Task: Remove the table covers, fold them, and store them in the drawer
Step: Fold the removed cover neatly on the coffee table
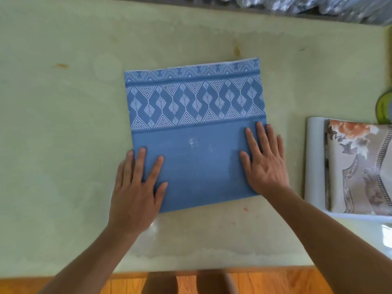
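Note:
A blue table cover (196, 149) with a white geometric border lies folded into a square on the pale green table (63, 124). My left hand (137, 187) presses flat on its near left corner, fingers straight and spread. My right hand (265, 160) lies flat on its right edge, fingers straight. A second folded cover (360, 168), beige with orange flowers and grey ornament, lies at the right on a white folded sheet (315, 162).
A green round object (384, 107) peeks in at the right edge. Crinkled plastic (297, 7) runs along the far side of the table. The table's near edge meets a wooden floor (186, 283); my legs show there.

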`<state>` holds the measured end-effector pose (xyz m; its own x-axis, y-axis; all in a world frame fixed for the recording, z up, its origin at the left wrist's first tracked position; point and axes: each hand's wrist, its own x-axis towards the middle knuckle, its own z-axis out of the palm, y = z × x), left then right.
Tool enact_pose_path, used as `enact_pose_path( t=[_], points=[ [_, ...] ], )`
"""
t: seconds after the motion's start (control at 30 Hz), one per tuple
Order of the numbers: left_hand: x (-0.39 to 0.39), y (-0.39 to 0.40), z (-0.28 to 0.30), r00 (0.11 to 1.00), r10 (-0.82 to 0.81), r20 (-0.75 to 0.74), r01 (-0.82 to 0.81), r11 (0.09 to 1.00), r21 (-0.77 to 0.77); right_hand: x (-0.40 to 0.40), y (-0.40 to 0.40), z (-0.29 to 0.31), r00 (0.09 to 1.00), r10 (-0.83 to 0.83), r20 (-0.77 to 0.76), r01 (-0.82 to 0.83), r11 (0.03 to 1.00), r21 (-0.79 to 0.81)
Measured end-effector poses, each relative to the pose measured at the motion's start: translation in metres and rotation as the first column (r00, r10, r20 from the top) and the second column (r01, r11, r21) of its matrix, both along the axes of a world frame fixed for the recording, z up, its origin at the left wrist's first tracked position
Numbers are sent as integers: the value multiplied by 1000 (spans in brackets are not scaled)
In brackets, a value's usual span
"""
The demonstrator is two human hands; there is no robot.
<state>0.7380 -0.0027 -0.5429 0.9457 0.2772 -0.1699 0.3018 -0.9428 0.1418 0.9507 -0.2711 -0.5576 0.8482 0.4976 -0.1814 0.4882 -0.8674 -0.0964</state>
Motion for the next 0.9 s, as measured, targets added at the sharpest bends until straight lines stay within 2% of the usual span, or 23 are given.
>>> enact_pose_path(
  t=[0.07, 0.1, 0.13, 0.17, 0.23, 0.27, 0.3, 0.37, 0.43, 0.47, 0.53, 0.6, 0.63, 0.77, 0.83, 0.9],
  points=[
    [-8, -16, 11, 976, 214, -34, -216, 972, -90, 1, -3, 0, 999, -51, -4, 51, 999, 19],
    [-10, -26, 19, 935, 354, -37, -355, 920, -164, 1, -2, 0, 999, -53, -2, 53, 998, 25],
    [-12, -37, 24, 867, 497, -45, -490, 829, -269, 1, -1, 0, 999, -49, 0, 49, 998, 25],
    [-14, -46, 30, 775, 626, -80, -602, 695, -395, 2, -1, 0, 999, -46, -2, 47, 999, 21],
    [-10, -50, 40, 579, 793, -189, -715, 382, -586, 2, -2, 1, 999, -48, -10, 48, 999, 16],
    [-4, -45, 43, 507, 834, -218, -736, 288, -612, 2, -2, 1, 999, -49, -13, 49, 999, 12],
    [2, -38, 45, 462, 853, -243, -767, 247, -592, 2, -2, 1, 999, -46, -16, 46, 999, 9],
    [13, -21, 48, 413, 830, -375, -819, 159, -551, 2, -2, 2, 999, -32, -20, 32, 999, 11],
    [20, -9, 53, 426, 693, -582, -784, -39, -620, 1, 1, 5, 1000, -27, -13, 27, 1000, -7],
    [20, -7, 56, 445, 613, -653, -772, -107, -627, 0, 3, 8, 999, -40, -2, 40, 999, -22],
    [19, -9, 63, 485, 547, -683, -761, -121, -637, -8, 9, 18, 999, -46, 30, 46, 999, 8],
    [19, -8, 71, 508, 560, -654, -738, -107, -666, -26, 14, 28, 996, 77, 40, -81, 992, 97],
    [20, -6, 76, 510, 568, -646, -720, -129, -682, -36, 14, 33, 988, 155, 22, -157, 978, 135],
    [3, 27, 97, 415, 629, -657, -661, -288, -693, -65, 10, 50, 944, 318, -86, -293, 929, 224],
    [-18, 41, 105, 395, 589, -705, -672, -338, -658, -83, 10, 56, 884, 437, -165, -405, 893, 198],
    [-40, 49, 103, 364, 507, -781, -699, -405, -589, -104, 12, 54, 796, 553, -244, -546, 831, 101]
  ],
)
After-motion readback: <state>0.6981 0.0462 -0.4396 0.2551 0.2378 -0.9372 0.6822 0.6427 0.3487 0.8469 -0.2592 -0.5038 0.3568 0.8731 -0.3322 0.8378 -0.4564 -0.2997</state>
